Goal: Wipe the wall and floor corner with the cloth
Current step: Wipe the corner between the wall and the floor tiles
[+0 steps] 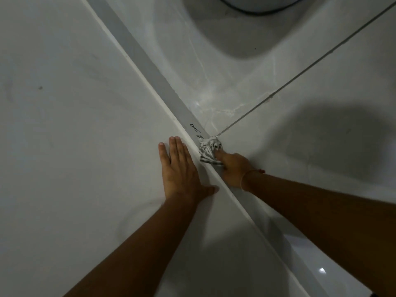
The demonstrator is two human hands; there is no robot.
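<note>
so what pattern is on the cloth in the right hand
Grey and white stripes on the small bunched cloth, pressed by the right hand; head view shows it best.

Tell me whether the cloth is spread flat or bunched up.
Bunched up: the striped cloth sits crumpled in a wad under the right hand's fingertips at the floor edge.

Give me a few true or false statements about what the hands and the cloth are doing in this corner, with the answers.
1. The right hand presses a striped cloth against the grey strip at the base of the wall. True.
2. The left hand holds the cloth. False: it lies flat and open on the wall, holding nothing.
3. A thin cord circles the right wrist. True.
4. The cloth is plain red. False: it is grey and white striped.
5. A dark grout line in the floor runs toward the cloth. True.
</note>
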